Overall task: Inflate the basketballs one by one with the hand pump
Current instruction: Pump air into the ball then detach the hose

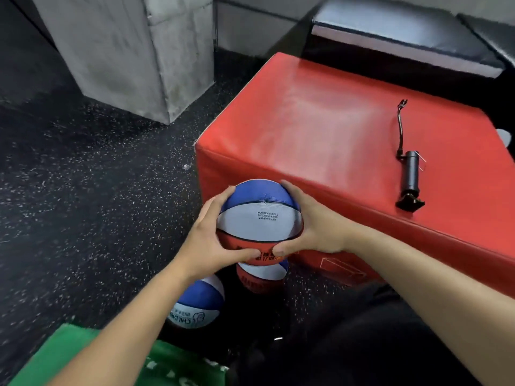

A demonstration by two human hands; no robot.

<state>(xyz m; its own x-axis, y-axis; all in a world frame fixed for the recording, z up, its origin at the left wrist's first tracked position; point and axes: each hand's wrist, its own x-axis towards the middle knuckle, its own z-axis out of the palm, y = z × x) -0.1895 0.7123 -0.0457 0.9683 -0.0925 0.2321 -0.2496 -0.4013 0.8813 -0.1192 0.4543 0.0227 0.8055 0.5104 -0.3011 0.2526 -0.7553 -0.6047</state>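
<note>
While held — basketball, both hands

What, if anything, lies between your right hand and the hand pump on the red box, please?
Nothing visible: the hand pump lies alone on the red box, whose top is bare between it and the right hand. That hand and the left hand hold the basketball.

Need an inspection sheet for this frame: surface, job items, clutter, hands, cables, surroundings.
Surface: red padded vinyl box, top bare apart from the pump.
Job's things: blue, white and red basketball held in front of the box; two more balls on the floor below; black hand pump with its hose lies on the box.
Clutter: green mat at lower left.
Grippers: left hand and right hand clasp the held ball from either side.
Cables: nothing seen.
Surroundings: speckled black floor, grey concrete pillar, black bench.
</note>
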